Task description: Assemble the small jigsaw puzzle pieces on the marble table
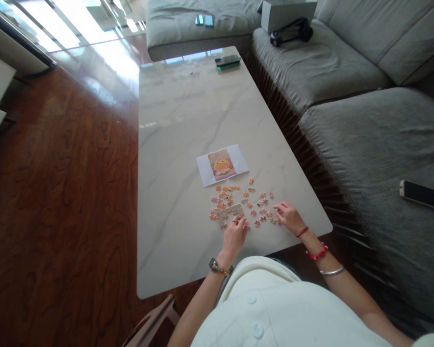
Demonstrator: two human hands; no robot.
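My left hand [234, 236] rests on the marble table [173, 144], fingers curled at the near edge of a small joined patch of puzzle [230, 213]. My right hand [290, 216] lies palm down, fingers bent, touching loose pieces at the right of the scatter. Several loose orange and pink puzzle pieces [253, 197] lie between and beyond the hands. A reference picture sheet [222, 164] showing a yellow figure lies just past the pieces. Whether either hand pinches a piece is too small to see.
A grey sectional sofa [365, 120] runs along the right and far side. A phone [424, 195] lies on the sofa seat at right; a dark device [227, 61] sits at the table's far end. A wooden floor [58, 193] lies left.
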